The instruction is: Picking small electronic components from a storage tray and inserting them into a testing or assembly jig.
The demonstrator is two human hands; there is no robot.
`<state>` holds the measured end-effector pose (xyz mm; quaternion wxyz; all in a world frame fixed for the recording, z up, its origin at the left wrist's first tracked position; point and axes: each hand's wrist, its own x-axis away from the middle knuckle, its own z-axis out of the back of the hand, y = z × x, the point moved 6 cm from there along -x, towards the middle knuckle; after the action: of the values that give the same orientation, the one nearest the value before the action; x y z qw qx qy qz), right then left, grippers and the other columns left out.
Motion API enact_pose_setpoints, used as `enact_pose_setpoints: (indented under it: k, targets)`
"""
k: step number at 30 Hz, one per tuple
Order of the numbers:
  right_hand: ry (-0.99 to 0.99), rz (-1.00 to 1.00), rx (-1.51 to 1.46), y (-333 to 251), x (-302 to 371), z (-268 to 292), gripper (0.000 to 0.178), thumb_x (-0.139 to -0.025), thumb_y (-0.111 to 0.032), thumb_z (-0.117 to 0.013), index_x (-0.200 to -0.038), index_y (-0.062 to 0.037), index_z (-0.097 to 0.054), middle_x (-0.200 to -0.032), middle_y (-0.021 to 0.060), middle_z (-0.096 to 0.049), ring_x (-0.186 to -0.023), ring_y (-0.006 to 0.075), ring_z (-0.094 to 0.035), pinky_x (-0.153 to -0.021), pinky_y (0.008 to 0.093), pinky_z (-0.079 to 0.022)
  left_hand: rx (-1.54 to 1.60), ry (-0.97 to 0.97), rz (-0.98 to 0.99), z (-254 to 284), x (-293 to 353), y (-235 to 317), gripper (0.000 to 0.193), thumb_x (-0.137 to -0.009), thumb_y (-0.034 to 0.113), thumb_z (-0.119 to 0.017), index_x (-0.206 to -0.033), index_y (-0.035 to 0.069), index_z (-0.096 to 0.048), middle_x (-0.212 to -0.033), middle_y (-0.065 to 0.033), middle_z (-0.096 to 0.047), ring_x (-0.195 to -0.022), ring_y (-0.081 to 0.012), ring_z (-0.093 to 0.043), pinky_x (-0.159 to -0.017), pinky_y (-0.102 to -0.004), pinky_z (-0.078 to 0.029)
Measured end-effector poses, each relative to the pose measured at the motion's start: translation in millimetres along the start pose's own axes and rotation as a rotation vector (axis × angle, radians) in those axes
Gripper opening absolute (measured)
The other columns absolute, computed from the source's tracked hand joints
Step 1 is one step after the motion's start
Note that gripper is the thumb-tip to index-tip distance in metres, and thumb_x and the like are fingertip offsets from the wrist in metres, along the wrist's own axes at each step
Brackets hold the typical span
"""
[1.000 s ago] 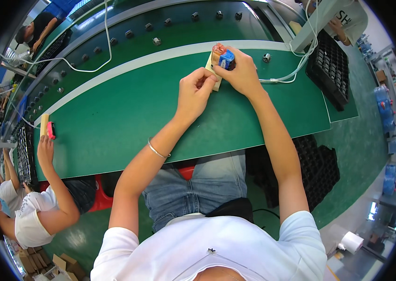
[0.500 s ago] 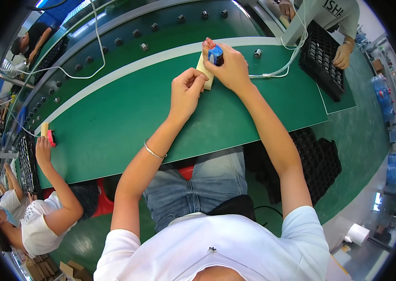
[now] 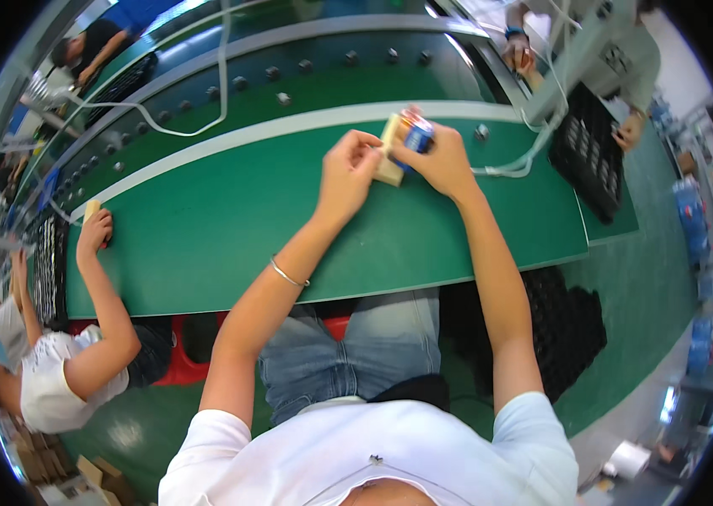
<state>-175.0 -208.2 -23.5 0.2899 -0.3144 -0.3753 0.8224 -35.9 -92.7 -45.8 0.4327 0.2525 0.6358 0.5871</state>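
A cream-coloured block [image 3: 388, 173] stands at the far part of the green table, between my two hands. My right hand [image 3: 443, 160] is closed round a blue handheld piece [image 3: 418, 135] with a clear or orange-tinted top, which leans beside the block. Its exact kind does not show. At the block's left side, my left hand [image 3: 351, 170] has thumb and fingers pinched together; whatever they hold is too small or hidden. A small metal-and-black part [image 3: 480, 131] rests on the table to the right of my right hand.
Beyond a white strip [image 3: 289, 125], several small dark parts line the green conveyor [image 3: 323, 87]. White cables [image 3: 504, 171] run across the table at right. A black tray [image 3: 586, 160] holds parts near a co-worker's hand [image 3: 629, 132]. Another co-worker's hand [image 3: 97, 229] works at far left.
The whole view has shifted, so the table sits lower in it. The blue piece now tilts to the right beside the block. My left hand stays pinched at the block.
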Motion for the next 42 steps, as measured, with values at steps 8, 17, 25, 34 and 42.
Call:
enact_pose_setpoints:
  k: [8,17,25,34,42]
  targets:
    - [-0.084,-0.062,-0.584,-12,16,-1,0.04,-0.089,-0.023,-0.075,-0.118,0.0028,-0.066,-0.097,0.0028,-0.068,-0.084,0.01,-0.064,-0.077,0.0263,-0.051,0.23,-0.246,0.126,-20,15,-1,0.022,-0.092,0.018,-0.071,-0.103,-0.001,-0.067,-0.088,-0.0037,-0.07,-0.079,-0.0065,-0.064,-0.065,-0.022,-0.049]
    - [-0.205,-0.017,-0.492,-22,13,1,0.032,-0.088,-0.019,-0.075,-0.11,0.0025,-0.066,-0.096,0.0047,-0.068,-0.086,0.0108,-0.064,-0.08,0.026,-0.05,0.076,-0.309,0.184,-10,9,19,0.019,-0.087,0.014,-0.072,-0.099,0.0,-0.068,-0.079,-0.0042,-0.071,-0.069,-0.0085,-0.064,-0.056,-0.0248,-0.047]
    - [0.798,-0.076,-0.707,87,12,108,0.027,-0.089,-0.015,-0.072,-0.114,-0.0044,-0.067,-0.105,0.0044,-0.07,-0.082,0.0104,-0.064,-0.071,0.0247,-0.052,-0.567,-0.219,-0.208,21,53,29,0.02,-0.082,0.018,-0.074,-0.098,0.007,-0.069,-0.08,-0.0082,-0.062,-0.08,-0.0254,-0.061,-0.071,-0.0366,-0.05]
    - [0.666,0.013,-0.649,24,7,80,0.023,-0.088,-0.016,-0.074,-0.105,-0.0005,-0.072,-0.094,0.0024,-0.071,-0.076,0.0076,-0.063,-0.066,0.0219,-0.048,-0.969,-0.23,-0.42,30,61,54,0.036,-0.076,0.021,-0.075,-0.109,0.009,-0.067,-0.107,-0.0109,-0.058,-0.098,-0.0306,-0.055,-0.083,-0.0415,-0.042]
    - [0.899,-0.038,-0.745,41,19,103,0.022,-0.088,-0.018,-0.074,-0.104,-0.0032,-0.071,-0.09,0.0006,-0.069,-0.068,0.0047,-0.059,-0.054,0.0186,-0.043,-0.801,-0.535,-0.601,-81,-29,60,0.038,-0.084,0.02,-0.07,-0.118,0.006,-0.062,-0.111,-0.0145,-0.064,-0.108,-0.0348,-0.059,-0.095,-0.0447,-0.048]
